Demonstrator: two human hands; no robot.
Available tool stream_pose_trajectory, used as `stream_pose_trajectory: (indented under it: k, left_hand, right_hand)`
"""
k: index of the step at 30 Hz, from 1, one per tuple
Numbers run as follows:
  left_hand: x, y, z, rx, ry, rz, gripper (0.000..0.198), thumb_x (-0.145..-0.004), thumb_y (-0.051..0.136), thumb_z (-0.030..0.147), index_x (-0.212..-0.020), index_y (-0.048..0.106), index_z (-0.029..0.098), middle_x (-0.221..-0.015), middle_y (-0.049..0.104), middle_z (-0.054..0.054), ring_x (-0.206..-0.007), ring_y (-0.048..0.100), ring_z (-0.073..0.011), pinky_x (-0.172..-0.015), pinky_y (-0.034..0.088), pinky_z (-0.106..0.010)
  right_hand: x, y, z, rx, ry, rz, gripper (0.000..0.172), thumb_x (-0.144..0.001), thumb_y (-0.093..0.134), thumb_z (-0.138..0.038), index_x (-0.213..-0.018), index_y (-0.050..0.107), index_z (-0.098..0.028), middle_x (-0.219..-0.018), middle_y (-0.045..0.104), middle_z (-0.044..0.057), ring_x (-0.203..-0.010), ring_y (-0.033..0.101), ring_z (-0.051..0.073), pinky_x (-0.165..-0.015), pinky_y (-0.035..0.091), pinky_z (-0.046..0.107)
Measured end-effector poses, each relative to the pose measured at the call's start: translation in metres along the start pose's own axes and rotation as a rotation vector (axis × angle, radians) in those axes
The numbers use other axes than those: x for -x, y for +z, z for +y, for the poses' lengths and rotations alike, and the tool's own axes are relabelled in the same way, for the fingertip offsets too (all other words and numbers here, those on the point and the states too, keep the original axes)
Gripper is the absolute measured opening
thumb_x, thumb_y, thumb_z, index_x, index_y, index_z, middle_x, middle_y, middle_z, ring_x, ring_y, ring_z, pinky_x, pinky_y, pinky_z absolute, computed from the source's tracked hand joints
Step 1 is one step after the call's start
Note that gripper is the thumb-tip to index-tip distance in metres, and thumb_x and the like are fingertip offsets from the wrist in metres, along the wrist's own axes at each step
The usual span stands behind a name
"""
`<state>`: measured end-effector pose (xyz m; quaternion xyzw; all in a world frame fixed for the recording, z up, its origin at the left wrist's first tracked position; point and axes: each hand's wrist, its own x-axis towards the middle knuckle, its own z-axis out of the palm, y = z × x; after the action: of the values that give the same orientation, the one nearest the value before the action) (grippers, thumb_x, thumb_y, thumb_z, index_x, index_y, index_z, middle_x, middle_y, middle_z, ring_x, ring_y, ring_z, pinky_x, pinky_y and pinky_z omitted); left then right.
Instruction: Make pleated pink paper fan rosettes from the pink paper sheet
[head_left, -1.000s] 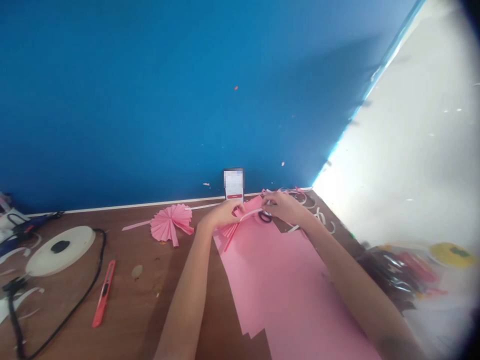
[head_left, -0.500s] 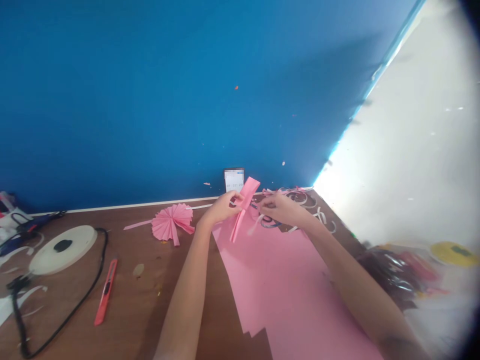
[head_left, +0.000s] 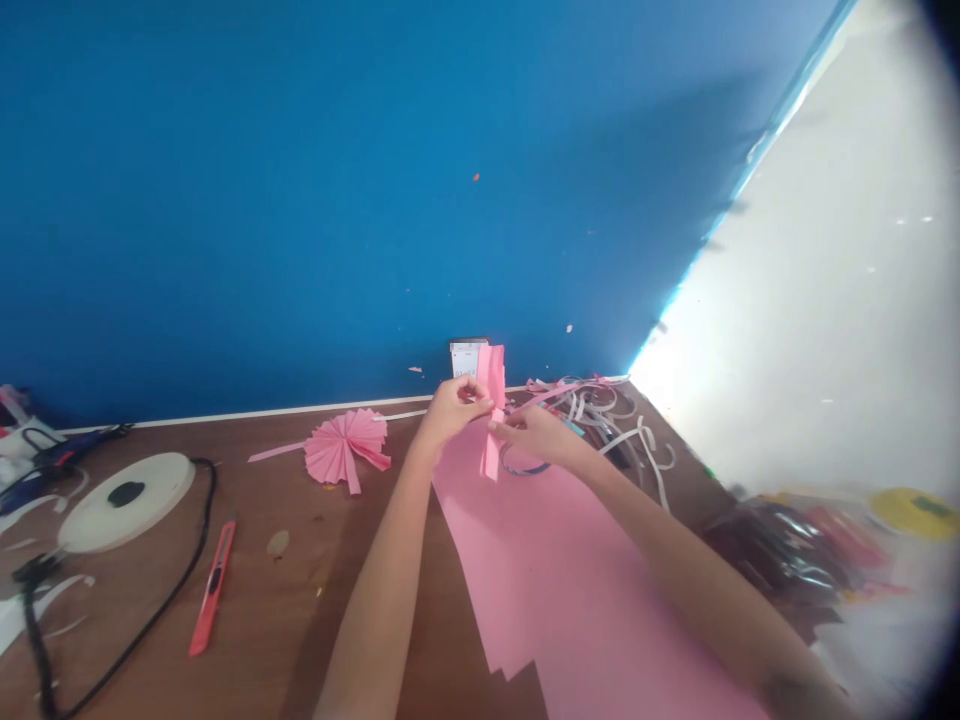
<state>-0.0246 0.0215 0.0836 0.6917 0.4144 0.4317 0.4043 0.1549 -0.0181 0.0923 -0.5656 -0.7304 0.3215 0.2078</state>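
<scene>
the blue wall [head_left: 300, 200] fills the top of the frame, backing the brown table [head_left: 262, 670] below. a pink paper sheet [head_left: 570, 580] lies flat from centre to bottom right, under the forearms, likely kept there as a work surface or stock. curled scraps [head_left: 645, 440] bunch at right of centre, presumably pushed aside. at far left a white disc [head_left: 127, 500] lies with a black cable curving around its right side.

near the centre, the left hand [head_left: 454, 405] pinches a folded pink strip [head_left: 492, 375] around its middle, thumb and fingers closed on it, probably so the pleats stay together; the strip stands nearly upright above the sheet's far end. the right hand's [head_left: 536, 435] fingertips are closed on it just below. a thin pink ribbon [head_left: 555, 392] angles off beside that hand; whether it is gripped too, i cannot tell.

left of centre rests a pleated pink fan [head_left: 341, 447]; lower left, a red cutter [head_left: 214, 590], apart from the paper. the phone [head_left: 465, 356] leans at the wall, perhaps so its screen can be seen.
</scene>
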Motion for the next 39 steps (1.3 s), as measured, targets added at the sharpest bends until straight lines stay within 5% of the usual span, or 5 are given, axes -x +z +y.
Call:
stream_pose_trajectory:
  k: [9, 19, 28, 32, 39]
  left_hand:
    - [-0.002, 0.007, -0.007, 0.023, -0.015, 0.046, 0.020, -0.065, 0.066, 0.024, -0.069, 0.048, 0.017, -0.071, 0.052, 0.002, -0.066, 0.052, -0.0109, -0.060, 0.042, -0.022]
    - [-0.002, 0.014, -0.017, 0.212, -0.162, 0.024, 0.020, -0.071, 0.061, 0.026, -0.074, 0.044, 0.018, -0.072, 0.051, 0.002, -0.071, 0.061, -0.0140, -0.067, 0.046, -0.026]
    - [-0.001, 0.011, -0.011, 0.074, -0.086, -0.014, 0.018, -0.071, 0.060, 0.027, -0.075, 0.045, 0.018, -0.070, 0.048, 0.003, -0.066, 0.050, -0.0100, -0.061, 0.039, -0.021]
    - [-0.002, 0.013, -0.021, 0.061, -0.127, -0.019, 0.026, -0.071, 0.062, 0.028, -0.093, 0.051, 0.018, -0.082, 0.055, -0.001, -0.074, 0.055, -0.0131, -0.065, 0.043, -0.024]
    - [-0.003, 0.014, -0.022, -0.067, -0.123, -0.081, 0.020, -0.073, 0.060, 0.029, -0.087, 0.057, 0.015, -0.082, 0.060, -0.004, -0.077, 0.057, -0.0167, -0.069, 0.043, -0.027]
  right_hand:
    - [-0.012, 0.020, 0.009, -0.275, 0.103, 0.140, 0.032, -0.069, 0.063, -0.046, -0.067, 0.065, -0.014, -0.058, 0.054, -0.001, -0.057, 0.046, 0.011, -0.052, 0.030, 0.023]
    - [-0.013, 0.027, 0.005, -0.617, 0.259, 0.070, 0.029, -0.066, 0.068, -0.042, -0.067, 0.054, -0.017, -0.045, 0.031, -0.009, -0.040, 0.024, 0.005, -0.039, 0.016, 0.022]
    - [-0.011, 0.022, 0.006, -0.650, 0.185, 0.049, 0.023, -0.068, 0.064, -0.038, -0.067, 0.053, -0.017, -0.046, 0.027, -0.010, -0.042, 0.021, 0.004, -0.040, 0.014, 0.021]
    - [-0.011, 0.022, 0.003, -0.611, 0.235, 0.008, 0.019, -0.070, 0.060, -0.035, -0.072, 0.057, -0.016, -0.046, 0.027, -0.010, -0.041, 0.022, 0.005, -0.041, 0.015, 0.022]
    - [-0.013, 0.022, 0.010, -0.489, 0.175, 0.070, 0.026, -0.072, 0.058, -0.039, -0.073, 0.063, -0.014, -0.056, 0.044, -0.004, -0.049, 0.032, 0.006, -0.049, 0.024, 0.023]
